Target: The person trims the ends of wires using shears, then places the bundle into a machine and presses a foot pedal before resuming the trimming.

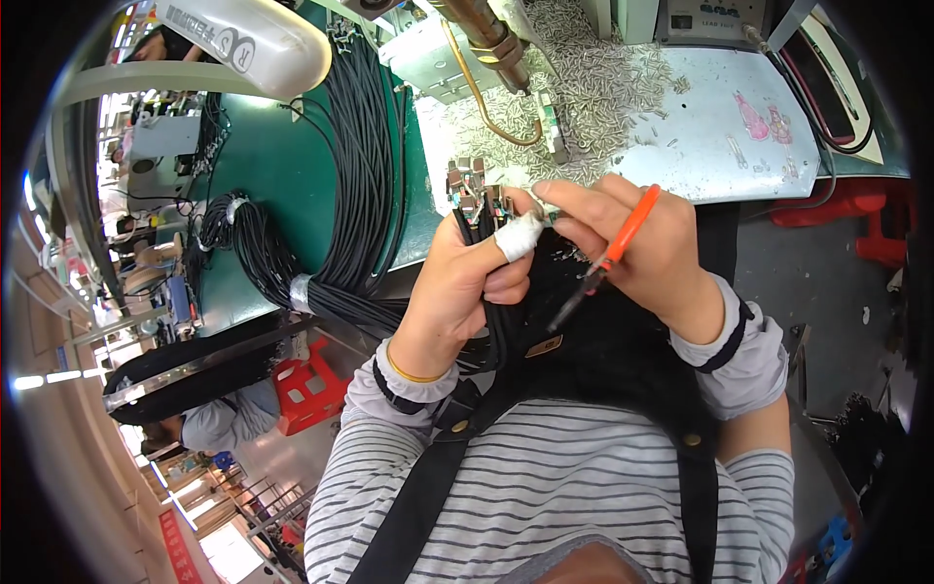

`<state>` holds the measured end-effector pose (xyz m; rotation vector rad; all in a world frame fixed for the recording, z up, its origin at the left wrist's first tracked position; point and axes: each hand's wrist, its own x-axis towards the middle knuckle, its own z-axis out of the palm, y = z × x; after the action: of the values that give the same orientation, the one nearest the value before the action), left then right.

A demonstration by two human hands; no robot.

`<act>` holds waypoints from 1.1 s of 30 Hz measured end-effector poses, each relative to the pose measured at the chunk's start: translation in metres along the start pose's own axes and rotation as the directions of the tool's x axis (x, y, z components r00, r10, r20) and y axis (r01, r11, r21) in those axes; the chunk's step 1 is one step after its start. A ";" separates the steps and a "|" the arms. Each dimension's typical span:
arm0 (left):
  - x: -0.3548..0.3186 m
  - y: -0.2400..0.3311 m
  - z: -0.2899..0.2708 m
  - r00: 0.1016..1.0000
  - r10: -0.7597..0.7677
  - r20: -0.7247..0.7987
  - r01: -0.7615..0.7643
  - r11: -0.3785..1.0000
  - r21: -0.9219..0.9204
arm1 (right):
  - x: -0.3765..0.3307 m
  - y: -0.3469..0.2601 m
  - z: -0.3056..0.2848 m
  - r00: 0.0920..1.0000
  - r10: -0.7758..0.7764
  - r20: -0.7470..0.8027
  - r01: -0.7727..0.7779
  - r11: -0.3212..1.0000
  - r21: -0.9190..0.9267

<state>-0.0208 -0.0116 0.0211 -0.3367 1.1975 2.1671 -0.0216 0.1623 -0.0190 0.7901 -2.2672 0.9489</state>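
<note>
Closed around a bundle of black cables (501,336) is my left hand (438,292); small connector ends (472,190) with metal and brown parts stick up above its fist. White tape (519,237) wraps its thumb. My right hand (652,243) is closed on a slim tool with an orange handle (634,226) and a dark tip slanting down to the left. Its thumb and forefinger meet near my left thumb tip, at a small green connector end that is partly hidden. Both hands are in front of the metal worktop (700,170).
Loose silvery metal pins (613,107) cover much of the worktop, under a machine head (496,44) with a bent copper-coloured tube. Long black cables (355,146) lie on the green table at left. A white lamp (248,44) hangs upper left. Red stools (306,389) stand lower; another person (229,419) sits left.
</note>
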 end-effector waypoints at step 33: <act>0.000 -0.012 0.014 0.873 0.462 -0.158 -0.348 0.816 0.462 | -0.020 -0.027 0.009 0.730 0.555 0.398 -0.671 0.694 0.262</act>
<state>-0.0121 0.0048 0.0207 -0.1914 2.0082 2.1713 0.0083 0.1463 -0.0259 0.2878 -2.7130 1.7480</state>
